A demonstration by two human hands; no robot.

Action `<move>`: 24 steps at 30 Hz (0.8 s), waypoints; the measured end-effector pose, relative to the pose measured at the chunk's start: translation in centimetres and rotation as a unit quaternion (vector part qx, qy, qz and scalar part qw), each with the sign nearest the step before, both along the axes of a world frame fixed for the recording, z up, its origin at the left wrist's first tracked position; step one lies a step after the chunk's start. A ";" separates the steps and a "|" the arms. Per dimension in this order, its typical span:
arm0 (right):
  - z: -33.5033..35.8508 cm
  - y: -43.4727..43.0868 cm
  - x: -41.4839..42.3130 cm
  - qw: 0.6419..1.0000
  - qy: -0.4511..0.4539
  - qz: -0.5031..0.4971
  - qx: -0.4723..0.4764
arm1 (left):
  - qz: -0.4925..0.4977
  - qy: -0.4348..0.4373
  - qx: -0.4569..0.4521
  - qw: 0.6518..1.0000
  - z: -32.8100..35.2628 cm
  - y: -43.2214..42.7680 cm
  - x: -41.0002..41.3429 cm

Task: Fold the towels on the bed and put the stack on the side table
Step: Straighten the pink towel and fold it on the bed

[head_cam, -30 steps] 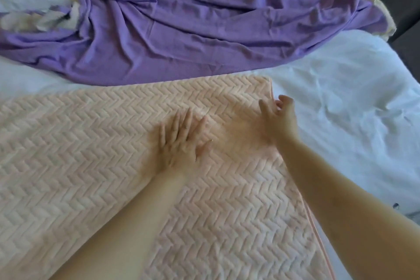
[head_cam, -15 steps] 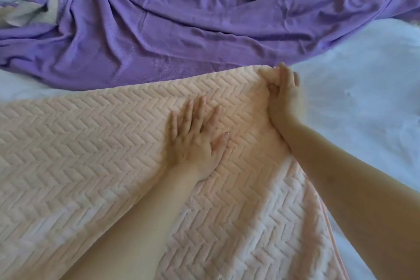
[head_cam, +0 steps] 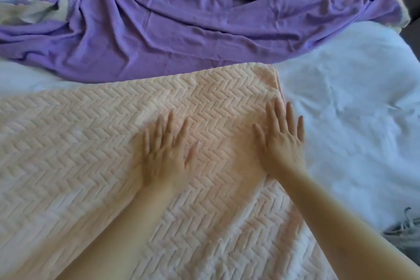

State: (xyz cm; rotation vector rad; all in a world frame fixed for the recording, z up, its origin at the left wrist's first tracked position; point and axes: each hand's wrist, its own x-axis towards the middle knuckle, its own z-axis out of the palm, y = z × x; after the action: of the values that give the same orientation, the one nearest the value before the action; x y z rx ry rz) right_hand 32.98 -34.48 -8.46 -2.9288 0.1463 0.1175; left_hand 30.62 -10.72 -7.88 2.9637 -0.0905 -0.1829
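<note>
**Q:** What has changed?
**A:** The right hand (head_cam: 281, 141) has let go of the corner it pinched. It now lies flat, fingers spread, at the right edge of the peach towel (head_cam: 68, 143).
**Q:** The left hand (head_cam: 166, 152)?
**A:** Flat, fingers spread, on the towel's middle. Beyond, a crumpled purple cloth (head_cam: 204, 18) lies on the white bed sheet (head_cam: 352, 120).

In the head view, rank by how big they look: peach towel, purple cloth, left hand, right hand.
1. peach towel: covers the most frame, but it is nearer and cropped, so unsure.
2. purple cloth: also cropped.
3. left hand and right hand: alike, not ranked.
</note>
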 end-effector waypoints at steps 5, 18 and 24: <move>0.1 -1.5 -9.8 0.994 0.099 0.055 -0.001 | -0.165 0.040 -0.004 0.986 -0.2 -2.7 -9.7; 2.7 -5.7 -31.3 0.985 0.117 -0.124 0.030 | -0.201 0.135 -0.017 0.970 1.4 -9.0 -24.1; 2.3 -6.3 -41.2 0.948 0.145 -0.264 0.102 | -0.248 0.126 0.010 0.961 0.0 -9.3 -29.7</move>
State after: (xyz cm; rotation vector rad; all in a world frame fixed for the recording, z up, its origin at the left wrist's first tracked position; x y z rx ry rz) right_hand -8.19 -40.79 -6.11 -2.5446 0.8939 0.4441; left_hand 0.96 -19.99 -7.89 2.8455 -0.7986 -0.6213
